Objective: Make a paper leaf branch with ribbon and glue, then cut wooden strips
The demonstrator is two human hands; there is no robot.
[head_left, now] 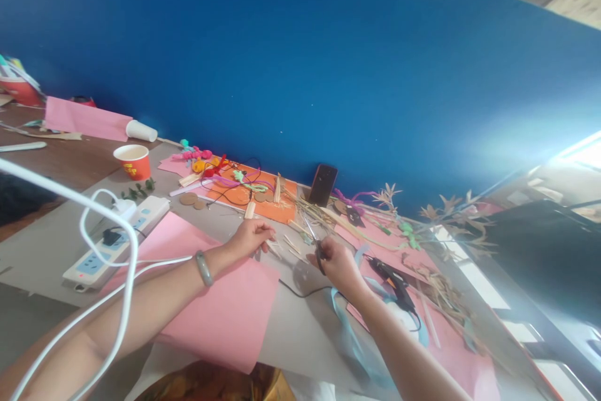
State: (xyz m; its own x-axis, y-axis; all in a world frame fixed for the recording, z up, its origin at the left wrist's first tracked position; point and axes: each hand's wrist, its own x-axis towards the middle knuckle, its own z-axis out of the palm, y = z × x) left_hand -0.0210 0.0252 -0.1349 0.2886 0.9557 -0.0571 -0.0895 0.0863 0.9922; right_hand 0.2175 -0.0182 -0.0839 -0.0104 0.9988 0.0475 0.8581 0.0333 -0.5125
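My left hand (251, 237), with a grey bangle at its wrist, is over the far edge of a pink sheet (230, 307). Its thumb and fingers are pinched together; what they hold, if anything, is too small to make out. Black-handled scissors (319, 252) are gripped in my right hand (335, 263), their blades pointing away towards the blue wall. Between the two hands, short pale strips (293, 246) lie on the grey table covering.
A white power strip (117, 243) with looping white cables and a red paper cup (134, 163) are at the left. Craft pieces cover an orange sheet (284, 206). A phone (323, 185) leans on the wall; a black glue gun (392, 279) lies right.
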